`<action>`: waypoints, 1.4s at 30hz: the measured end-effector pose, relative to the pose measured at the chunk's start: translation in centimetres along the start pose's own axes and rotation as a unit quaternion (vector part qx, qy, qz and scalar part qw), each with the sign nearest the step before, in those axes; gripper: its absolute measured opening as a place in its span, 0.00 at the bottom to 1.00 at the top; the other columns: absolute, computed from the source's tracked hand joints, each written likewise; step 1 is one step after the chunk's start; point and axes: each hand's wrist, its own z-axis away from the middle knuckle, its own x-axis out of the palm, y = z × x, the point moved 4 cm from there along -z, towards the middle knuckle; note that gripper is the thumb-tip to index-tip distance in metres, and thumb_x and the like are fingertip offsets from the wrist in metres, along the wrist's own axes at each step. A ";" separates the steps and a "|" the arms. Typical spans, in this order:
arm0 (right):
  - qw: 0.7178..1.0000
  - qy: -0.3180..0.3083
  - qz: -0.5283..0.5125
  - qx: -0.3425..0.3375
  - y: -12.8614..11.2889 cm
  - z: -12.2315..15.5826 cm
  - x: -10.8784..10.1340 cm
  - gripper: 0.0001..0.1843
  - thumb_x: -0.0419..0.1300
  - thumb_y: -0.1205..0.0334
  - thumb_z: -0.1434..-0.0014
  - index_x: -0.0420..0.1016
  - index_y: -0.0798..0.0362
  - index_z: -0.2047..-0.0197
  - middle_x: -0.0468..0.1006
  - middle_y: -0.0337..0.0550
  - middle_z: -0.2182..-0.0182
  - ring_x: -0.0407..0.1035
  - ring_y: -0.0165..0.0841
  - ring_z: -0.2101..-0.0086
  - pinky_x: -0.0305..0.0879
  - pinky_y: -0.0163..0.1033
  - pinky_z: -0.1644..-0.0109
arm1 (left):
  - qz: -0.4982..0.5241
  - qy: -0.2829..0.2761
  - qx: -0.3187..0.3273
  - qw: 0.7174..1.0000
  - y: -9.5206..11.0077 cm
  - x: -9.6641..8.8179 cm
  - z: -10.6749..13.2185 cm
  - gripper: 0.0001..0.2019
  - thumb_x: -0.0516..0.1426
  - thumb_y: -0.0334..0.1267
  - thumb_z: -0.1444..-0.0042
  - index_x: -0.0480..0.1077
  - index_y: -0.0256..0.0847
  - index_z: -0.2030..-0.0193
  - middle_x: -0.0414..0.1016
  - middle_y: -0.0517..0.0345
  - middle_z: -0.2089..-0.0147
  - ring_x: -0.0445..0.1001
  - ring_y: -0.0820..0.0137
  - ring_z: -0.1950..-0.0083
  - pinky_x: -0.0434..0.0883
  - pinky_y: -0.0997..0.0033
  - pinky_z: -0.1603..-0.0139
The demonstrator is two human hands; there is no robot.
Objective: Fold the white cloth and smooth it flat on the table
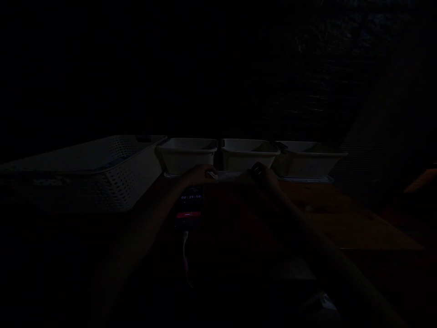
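Note:
The view is very dark. My left hand [200, 174] is closed at the left end of a pale, flat, thin piece [234, 176], maybe plastic or paper; its kind cannot be made out. At the other end of this piece, my right hand [265, 178] has its fingers curled in. The piece spans the gap between both hands, just in front of the middle white tub [251, 159]. Below my left hand lies a phone [189, 207] with a lit timer and a red bar on its screen.
A large white perforated basket [118, 184] stands at the left with something bluish inside. One white tub [187, 157] is beside it, and another tub [309, 163] stands to the right. A pale cable [185, 248] runs from the phone over the wooden table [355, 223].

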 end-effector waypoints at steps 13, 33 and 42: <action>0.998 0.007 0.061 0.017 0.0 -0.3 0.1 0.24 0.46 0.41 0.45 0.72 0.51 0.67 0.75 0.44 0.68 0.69 0.30 0.69 0.49 0.29 0.73 | 0.032 0.067 -0.009 0.997 -1.5 0.2 -0.4 0.14 0.54 0.47 0.48 0.66 0.38 0.63 0.73 0.55 0.65 0.72 0.69 0.65 0.65 0.74 0.67; 0.990 -0.027 0.136 0.031 -0.4 -0.3 -0.1 0.29 0.40 0.40 0.43 0.74 0.50 0.66 0.76 0.48 0.66 0.71 0.38 0.65 0.54 0.33 0.71 | 0.009 0.098 0.012 0.995 -0.7 -0.8 -0.6 0.14 0.48 0.38 0.44 0.67 0.39 0.54 0.73 0.56 0.59 0.70 0.70 0.61 0.64 0.73 0.61; 0.999 -0.003 0.048 0.026 -0.3 -0.2 -0.4 0.20 0.52 0.43 0.47 0.72 0.52 0.65 0.76 0.45 0.68 0.69 0.31 0.70 0.53 0.29 0.73 | 0.009 0.114 -0.010 0.993 -1.6 -0.9 -1.0 0.15 0.52 0.45 0.47 0.71 0.36 0.61 0.74 0.54 0.64 0.71 0.69 0.64 0.65 0.72 0.62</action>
